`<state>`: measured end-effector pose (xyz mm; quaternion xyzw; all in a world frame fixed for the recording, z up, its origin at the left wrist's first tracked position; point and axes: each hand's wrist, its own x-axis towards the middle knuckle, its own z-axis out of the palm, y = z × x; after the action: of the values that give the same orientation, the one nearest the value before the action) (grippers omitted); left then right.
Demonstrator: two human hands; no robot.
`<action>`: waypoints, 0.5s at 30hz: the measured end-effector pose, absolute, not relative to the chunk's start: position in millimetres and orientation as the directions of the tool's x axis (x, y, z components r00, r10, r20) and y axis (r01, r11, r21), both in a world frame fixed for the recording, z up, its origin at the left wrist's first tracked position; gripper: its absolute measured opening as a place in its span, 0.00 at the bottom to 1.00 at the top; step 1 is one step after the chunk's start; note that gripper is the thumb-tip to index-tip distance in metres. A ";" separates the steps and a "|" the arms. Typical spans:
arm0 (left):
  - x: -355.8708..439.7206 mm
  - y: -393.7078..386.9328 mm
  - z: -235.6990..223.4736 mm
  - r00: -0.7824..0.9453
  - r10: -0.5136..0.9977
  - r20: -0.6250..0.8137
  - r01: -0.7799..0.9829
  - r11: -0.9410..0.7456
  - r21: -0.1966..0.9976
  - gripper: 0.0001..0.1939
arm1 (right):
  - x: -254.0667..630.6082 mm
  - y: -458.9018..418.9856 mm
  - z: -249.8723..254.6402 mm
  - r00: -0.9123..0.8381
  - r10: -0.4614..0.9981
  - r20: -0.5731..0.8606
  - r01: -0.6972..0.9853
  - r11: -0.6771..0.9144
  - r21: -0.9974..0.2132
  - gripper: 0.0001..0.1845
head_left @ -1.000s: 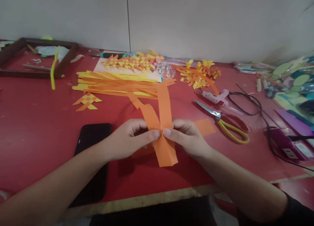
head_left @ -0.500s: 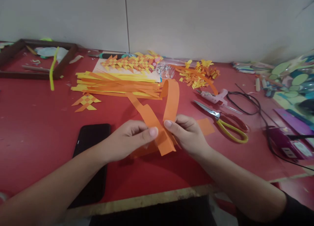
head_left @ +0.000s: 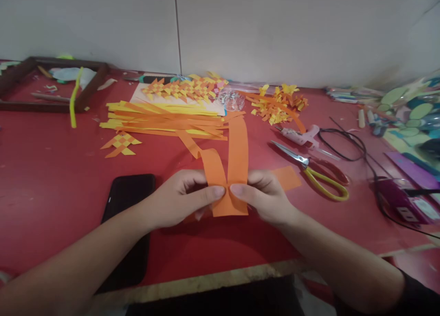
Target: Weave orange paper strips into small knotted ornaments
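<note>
An orange paper strip (head_left: 238, 146) is held up off the table, split into two legs that join at a flat lower end. My left hand (head_left: 190, 194) pinches the left leg, thumb on the front and fingers behind it. With its thumb pressed near the middle, my right hand (head_left: 266, 194) grips the right leg; the two thumb tips almost meet. The left leg bends backward and trails toward a pile of yellow and orange paper strips (head_left: 165, 119). Partly hidden behind my right hand lies an orange paper piece (head_left: 288, 177).
Scissors (head_left: 309, 167) and a pink glue gun (head_left: 300, 135) lie to the right, with a black cord. A black phone (head_left: 132, 215) sits by my left forearm. Woven paper fish (head_left: 122, 143), paper scraps (head_left: 278, 105) and a wooden frame (head_left: 92, 87) are further back.
The two legs, crossed and angled before, now stand side by side. The right leg has straightened from a curled loop, and my right hand has moved slightly down.
</note>
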<state>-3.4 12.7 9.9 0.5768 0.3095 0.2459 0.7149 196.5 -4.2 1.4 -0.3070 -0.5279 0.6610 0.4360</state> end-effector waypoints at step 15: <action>-3.0 12.0 15.5 0.699 0.706 -0.115 -0.035 0.195 0.980 0.13 | 196.9 -3.4 -0.6 -0.444 0.896 0.013 -0.184 -0.077 -0.980 0.12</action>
<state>-3.0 12.0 15.5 0.5796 0.2892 0.2584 0.7167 196.9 -3.4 -0.6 -0.3292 -0.5404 0.6559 0.4115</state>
